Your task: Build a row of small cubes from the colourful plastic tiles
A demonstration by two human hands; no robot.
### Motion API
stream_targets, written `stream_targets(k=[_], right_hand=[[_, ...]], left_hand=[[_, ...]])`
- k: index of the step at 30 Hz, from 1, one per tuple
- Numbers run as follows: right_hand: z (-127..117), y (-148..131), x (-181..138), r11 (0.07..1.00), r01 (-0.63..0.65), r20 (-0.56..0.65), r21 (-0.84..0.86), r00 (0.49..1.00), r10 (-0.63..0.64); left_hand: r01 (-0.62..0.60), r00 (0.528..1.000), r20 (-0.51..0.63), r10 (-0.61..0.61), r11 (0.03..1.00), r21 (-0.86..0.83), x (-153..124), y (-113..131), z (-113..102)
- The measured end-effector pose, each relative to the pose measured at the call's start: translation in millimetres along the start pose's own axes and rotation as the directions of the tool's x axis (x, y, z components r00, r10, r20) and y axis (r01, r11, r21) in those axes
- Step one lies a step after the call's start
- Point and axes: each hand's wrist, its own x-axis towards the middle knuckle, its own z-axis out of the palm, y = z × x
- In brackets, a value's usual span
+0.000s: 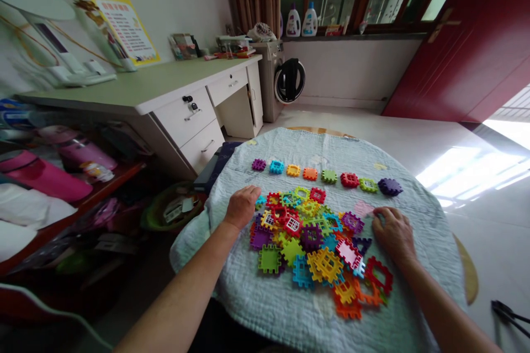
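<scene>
On a round table with a pale blue-green cloth lies a loose pile of colourful plastic interlocking building tiles with notched edges. My left hand rests palm down at the pile's left edge, fingers loosely extended; its fingertips are beside a light-blue tile, and contact is unclear. On the pile's right side, my right hand lies on the cloth with bent, slightly parted fingers, near a purple tile. A purple stack and a red stack stand in a row of single-colour tile groups beyond the pile.
A desk with drawers runs along the left wall, with a washing machine at its far end. At lower left, a shelf holds pink bottles, above a green basket. A red door stands at right.
</scene>
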Motion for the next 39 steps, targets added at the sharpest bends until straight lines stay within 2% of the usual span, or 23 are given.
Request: stream_targets(k=[3,5,8,10,12,15,19,22,24,26,28,30,32,33,35,39], right_hand=[[0.1,-0.3,0.1,1.0,0.013,-0.015,0.003,1.0,-0.013],[0.3,0.1,0.4,1.0,0.016,-0.023,0.002,1.0,-0.016],[0.7,1.3,0.7,1.0,0.016,-0.02,-0.001,1.0,-0.016],[0.9,2.2,0.8,1.0,0.014,-0.018,-0.002,1.0,-0.014],[1.2,2.6,0.6,1.0,0.017,-0.019,-0.002,1.0,-0.017],[2.1,2.8,0.5,1.0,0.024,-0.028,0.002,0.999,-0.024],[3.4,3.3,0.6,1.0,0.025,-0.032,0.004,0.999,-0.024],[3.1,3.0,0.5,1.0,0.029,-0.023,0.005,0.999,-0.028],[2.2,2.0,0.2,1.0,0.028,-0.022,0.006,0.999,-0.028],[1.1,0.6,-0.1,1.0,0.023,-0.026,0.008,0.999,-0.022],[0.3,-0.5,-0.3,1.0,0.016,-0.029,0.012,0.999,-0.015],[0.2,-0.8,-0.5,1.0,0.012,-0.03,0.015,0.999,-0.012],[0.5,-0.5,-0.6,1.0,0.012,-0.024,0.015,1.0,-0.011],[0.8,-0.3,-0.6,1.0,0.012,-0.019,0.015,1.0,-0.012],[1.2,0.1,-0.9,1.0,0.009,-0.015,0.015,1.0,-0.009],[2.1,0.6,-1.2,1.0,0.001,-0.018,0.02,1.0,0.0]], left_hand=[[-0.069,0.998,0.009,0.069,0.998,0.008,-1.9,0.4,1.8],[-0.056,0.998,0.007,0.056,0.998,-0.039,-2.4,-1.4,5.0],[0.04,0.994,-0.088,-0.06,0.975,-0.217,0.6,-7.0,10.0],[0.107,0.974,-0.144,-0.175,0.916,-0.385,4.1,-11.7,11.7],[0.136,0.955,-0.152,-0.254,0.832,-0.537,6.9,-16.0,12.0],[0.131,0.958,-0.097,-0.271,0.711,-0.691,7.2,-20.4,11.4],[0.135,0.975,0.02,-0.221,0.522,-0.842,5.1,-21.1,8.2],[0.216,0.966,0.145,-0.214,0.363,-0.906,6.8,-19.5,3.8],[0.292,0.953,0.249,-0.174,0.3,-0.908,9.8,-19.8,1.3],[0.324,0.946,0.312,-0.091,0.347,-0.88,13.4,-22.0,-0.6],[0.252,0.958,0.285,-0.019,0.528,-0.811,16.7,-24.5,-3.1],[0.124,0.985,0.17,-0.018,0.762,-0.636,19.1,-23.9,-7.2],[0.048,0.999,0.032,-0.039,0.921,-0.386,20.6,-16.4,-12.6],[0.034,0.999,-0.017,-0.04,0.959,-0.28,21.3,-9.6,-15.1],[-0.013,1.0,-0.03,0.008,0.985,-0.171,23.5,9.3,-17.8],[-0.077,0.981,0.158,0.112,0.974,-0.214,33.0,49.8,-9.0]])
